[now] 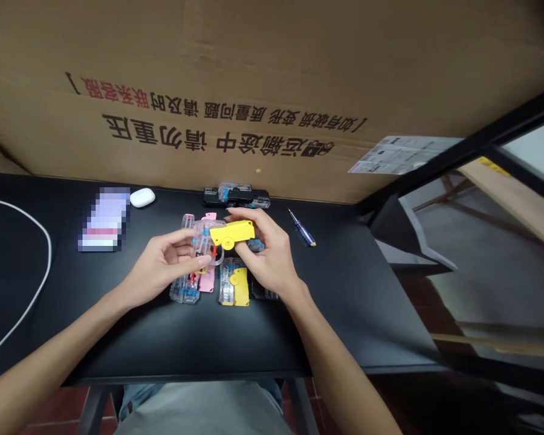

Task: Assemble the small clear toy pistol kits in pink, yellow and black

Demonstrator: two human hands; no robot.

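My left hand is closed on a clear plastic toy gun with blue and red parts inside. Its thumb presses along the lower side. A yellow plastic piece with a round disc lies against the right end of the clear body; whether the two are joined I cannot tell. My right hand grips this yellow piece, fingers above and thumb below. Under the hands, on the table, lie a clear and pink toy gun, a clear and yellow one, and dark pieces partly hidden by my right hand.
A clear and black toy gun rests at the back against a cardboard box. A small screwdriver lies to the right. At the left are a phone, a white earbud case and a white cable on the black table.
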